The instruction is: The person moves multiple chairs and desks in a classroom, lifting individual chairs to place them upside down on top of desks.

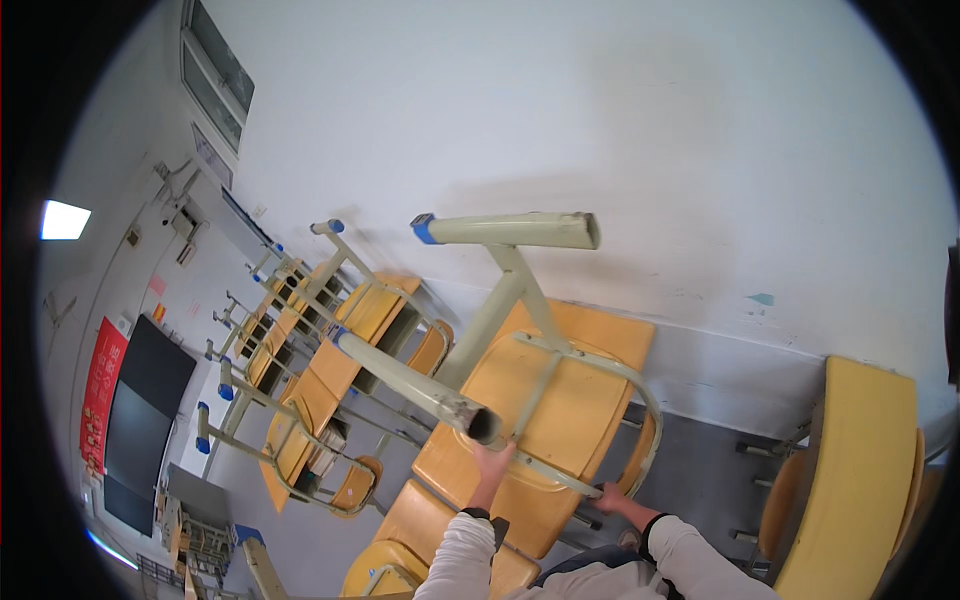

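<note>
An upturned school chair, its wooden seat (551,405) face down on a wooden desk top (626,334), stands in front of me with its metal feet raised. My left hand (495,457) grips its pale metal tube frame just below the open end of one foot tube (420,382). Further right, my right hand (611,499) is closed around the curved lower part of the same frame (656,420). The other foot tube (517,229) bears a blue end cap and points up near the wall.
More desks with upturned chairs (364,311) run away to the left. Another desk with an upturned chair (289,420) stands across a gap of grey floor. A yellow desk top (855,465) is at the right, with a chair beside it. A white wall (675,150) rises behind.
</note>
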Tool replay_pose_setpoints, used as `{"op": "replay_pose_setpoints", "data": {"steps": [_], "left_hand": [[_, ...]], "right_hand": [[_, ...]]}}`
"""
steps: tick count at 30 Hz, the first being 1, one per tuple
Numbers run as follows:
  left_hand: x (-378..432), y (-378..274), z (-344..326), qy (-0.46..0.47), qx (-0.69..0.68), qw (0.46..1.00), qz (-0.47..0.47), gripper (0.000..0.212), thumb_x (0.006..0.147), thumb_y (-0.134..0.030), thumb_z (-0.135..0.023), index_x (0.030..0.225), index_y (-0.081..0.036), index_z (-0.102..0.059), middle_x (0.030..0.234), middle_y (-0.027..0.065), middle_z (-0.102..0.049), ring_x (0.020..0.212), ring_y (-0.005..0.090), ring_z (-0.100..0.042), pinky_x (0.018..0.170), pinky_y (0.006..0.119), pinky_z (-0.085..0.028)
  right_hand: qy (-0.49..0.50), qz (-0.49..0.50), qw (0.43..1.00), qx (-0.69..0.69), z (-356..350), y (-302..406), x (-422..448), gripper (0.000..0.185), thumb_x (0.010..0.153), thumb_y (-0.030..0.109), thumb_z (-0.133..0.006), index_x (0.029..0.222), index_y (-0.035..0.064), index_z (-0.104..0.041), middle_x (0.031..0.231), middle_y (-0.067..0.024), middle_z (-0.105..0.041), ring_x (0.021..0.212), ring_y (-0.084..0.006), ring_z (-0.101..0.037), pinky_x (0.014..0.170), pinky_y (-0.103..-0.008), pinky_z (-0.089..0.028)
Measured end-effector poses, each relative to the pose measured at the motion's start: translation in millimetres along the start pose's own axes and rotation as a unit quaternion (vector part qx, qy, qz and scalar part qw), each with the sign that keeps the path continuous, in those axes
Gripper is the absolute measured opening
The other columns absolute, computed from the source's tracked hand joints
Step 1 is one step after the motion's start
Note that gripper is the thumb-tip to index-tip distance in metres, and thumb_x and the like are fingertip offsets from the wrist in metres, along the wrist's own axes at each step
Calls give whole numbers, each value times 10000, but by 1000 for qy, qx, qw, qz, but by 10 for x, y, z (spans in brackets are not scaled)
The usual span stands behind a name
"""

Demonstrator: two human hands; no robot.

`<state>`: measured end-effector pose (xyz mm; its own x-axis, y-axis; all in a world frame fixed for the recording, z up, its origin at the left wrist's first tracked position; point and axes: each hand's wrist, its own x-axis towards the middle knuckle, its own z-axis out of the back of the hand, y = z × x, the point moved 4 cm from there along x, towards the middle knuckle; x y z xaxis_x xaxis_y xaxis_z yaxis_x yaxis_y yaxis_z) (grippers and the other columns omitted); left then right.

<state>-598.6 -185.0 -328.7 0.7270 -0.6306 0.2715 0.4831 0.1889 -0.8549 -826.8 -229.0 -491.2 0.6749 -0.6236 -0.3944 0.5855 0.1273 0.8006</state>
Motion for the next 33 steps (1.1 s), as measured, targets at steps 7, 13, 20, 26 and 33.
{"op": "replay_pose_setpoints", "data": {"steps": [7, 13, 20, 26, 33], "left_hand": [[78, 397, -140, 1, 39, 995, -96, 162, 629, -95, -551, 696, -28, -420, 631, 28, -453, 598, 127, -457, 559, 249, -362], [1, 384, -87, 9, 66, 990, -126, 204, 642, -122, -534, 756, -39, -387, 672, 35, -416, 631, 147, -440, 598, 252, -364], [-54, 59, -135, 12, -255, 963, 88, 195, 598, -42, -556, 744, -38, -426, 669, 29, -452, 612, 111, -453, 562, 229, -381], [-60, -217, -90, 6, -29, 999, -16, 202, 563, -36, -568, 712, -8, -433, 654, 49, -465, 609, 142, -471, 574, 257, -391], [-18, 22, -48, -84, -31, 995, -44, 370, 592, -60, -569, 885, -12, -348, 767, 83, -459, 724, 180, -462, 667, 294, -373]], "right_hand": [[1, 2, 1000, 8, -79, -56, 80, 319, 605, 212, -601, 861, 25, -563, 641, -127, -574, 523, -182, -567, 522, -293, -451], [-6, 5, 1000, 11, -77, -32, 59, 329, 557, 274, -614, 778, 33, -579, 744, -168, -560, 719, -300, -540, 634, -345, -424], [34, -14, 999, 23, -13, -68, 30, 386, 592, 259, -603, 860, -8, -525, 697, -139, -571, 597, -243, -563, 567, -318, -433], [28, 4, 998, -56, 202, 98, -149, 396, 583, 198, -569, 912, -8, -494, 803, -164, -556, 759, -286, -535, 672, -321, -420], [14, -139, 983, 121, 547, -251, -676, 373, 672, 217, -509, 996, 41, -453, 905, -94, -541, 791, -210, -536, 672, -305, -417]]}}
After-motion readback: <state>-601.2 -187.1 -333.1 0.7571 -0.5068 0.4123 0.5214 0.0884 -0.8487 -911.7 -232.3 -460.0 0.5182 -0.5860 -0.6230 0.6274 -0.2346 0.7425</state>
